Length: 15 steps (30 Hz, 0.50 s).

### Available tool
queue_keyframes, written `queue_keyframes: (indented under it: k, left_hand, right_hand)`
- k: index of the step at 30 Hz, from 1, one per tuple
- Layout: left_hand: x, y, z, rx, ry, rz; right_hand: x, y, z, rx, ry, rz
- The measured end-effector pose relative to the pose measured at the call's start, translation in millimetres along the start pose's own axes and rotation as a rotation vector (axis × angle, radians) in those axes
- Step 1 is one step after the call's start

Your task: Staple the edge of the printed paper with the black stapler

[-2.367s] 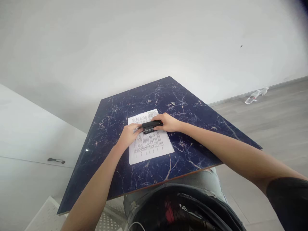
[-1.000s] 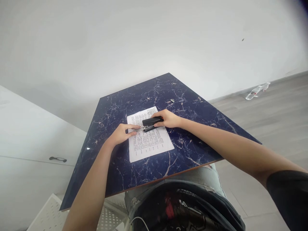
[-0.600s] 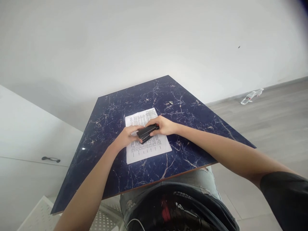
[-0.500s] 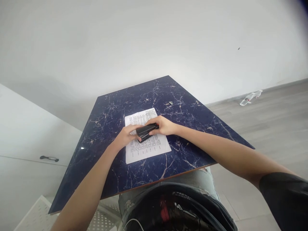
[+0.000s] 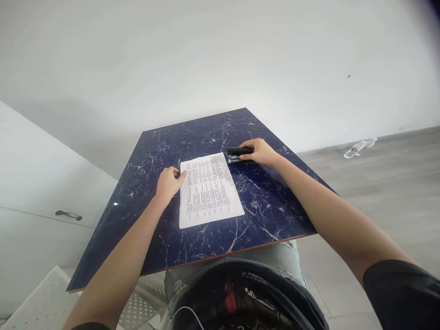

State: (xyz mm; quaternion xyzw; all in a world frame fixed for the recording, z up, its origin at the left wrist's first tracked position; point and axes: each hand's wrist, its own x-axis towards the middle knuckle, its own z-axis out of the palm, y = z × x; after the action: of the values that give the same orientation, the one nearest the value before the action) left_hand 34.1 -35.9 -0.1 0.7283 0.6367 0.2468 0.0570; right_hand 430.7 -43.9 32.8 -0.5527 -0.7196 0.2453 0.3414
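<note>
A black stapler (image 5: 234, 155) is in my right hand (image 5: 258, 152), fingers wrapped round its rear end. Its nose points left, close to the far right corner of the printed paper sheets (image 5: 206, 197). The sheets lie on the dark blue marbled table, their text turned sideways to me. At their left edge is my left hand (image 5: 171, 182), its thumb on top of the edge and its other fingers curled beside it.
The blue table (image 5: 165, 247) stands against a white wall. To the left is a white cabinet with a dark handle (image 5: 68, 215), above a white perforated surface (image 5: 44, 298). Clear plastic bottles (image 5: 359, 147) lie on the floor at right.
My right hand has carried the stapler from over the middle of the sheets to their far right corner. My left hand has let go of the stapler and moved to the sheets' left edge.
</note>
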Motion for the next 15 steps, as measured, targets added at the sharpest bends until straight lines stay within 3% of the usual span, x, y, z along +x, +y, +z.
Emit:
queue_keyframes:
  k: [3, 5, 9, 15]
  left_hand:
    - [0, -2, 7.2, 0.055, 0.011, 0.021]
    - [0, -1, 9.5, 0.047, -0.01, 0.024]
    - [0, 1, 10.0, -0.038, -0.054, 0.003]
    - [1, 7, 9.0, -0.137, -0.027, 0.016]
  right_hand:
    - [6, 22, -1, 0.037, 0.056, 0.077]
    - [7, 27, 1, -0.004, 0.061, 0.046]
    - [6, 20, 9, -0.222, 0.047, -0.086]
    - [6, 17, 13, -0.333, 0.019, -0.073]
